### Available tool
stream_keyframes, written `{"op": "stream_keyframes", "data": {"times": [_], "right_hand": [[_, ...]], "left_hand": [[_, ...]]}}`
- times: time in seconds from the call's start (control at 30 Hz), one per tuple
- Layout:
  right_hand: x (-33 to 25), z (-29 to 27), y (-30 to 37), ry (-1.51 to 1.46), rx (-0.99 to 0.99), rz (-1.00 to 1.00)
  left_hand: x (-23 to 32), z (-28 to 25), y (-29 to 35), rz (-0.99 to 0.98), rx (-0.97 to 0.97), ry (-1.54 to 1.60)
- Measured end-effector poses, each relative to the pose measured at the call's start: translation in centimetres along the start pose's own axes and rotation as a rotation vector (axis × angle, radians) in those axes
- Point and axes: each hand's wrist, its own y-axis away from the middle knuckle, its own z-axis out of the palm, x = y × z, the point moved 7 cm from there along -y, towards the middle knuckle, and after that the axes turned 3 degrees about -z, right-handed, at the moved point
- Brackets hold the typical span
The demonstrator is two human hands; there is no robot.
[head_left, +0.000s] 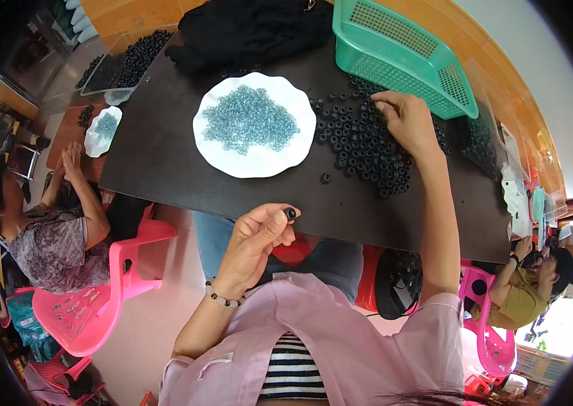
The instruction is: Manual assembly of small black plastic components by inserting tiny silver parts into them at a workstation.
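While the left hand (254,238) pinched one small black rubber ring (290,214) near the white scalloped plate (212,145), the right hand (404,120), fingers loosely spread and holding nothing, rested on the large heap of black rings (361,145) beside that plate; most seemingly remained unhandled.

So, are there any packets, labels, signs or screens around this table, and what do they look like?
Clear plastic bags: far left corner of the dark table, see-through, filled with small black rings.
Clear and white plastic packets: right edge of the table, flat, stacked; contents too small to tell.
Green plastic basket: far right, rectangular, meshed walls.
No screens or signs are clearly visible.
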Motion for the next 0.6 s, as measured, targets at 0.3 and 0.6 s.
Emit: {"op": "stream_keyframes", "data": {"times": [0.3,0.6], "right_hand": [[-8.3,1.8,-0.9,-0.312,-0.068,-0.238],[-16.8,6.7,-0.6,-0.326,-0.220,-0.607]], "left_hand": [[0.0,0.2,-0.2,0.004,-0.045,-0.018],[-0.4,-0.1,-0.1,0.013,-0.047,-0.006]]}}
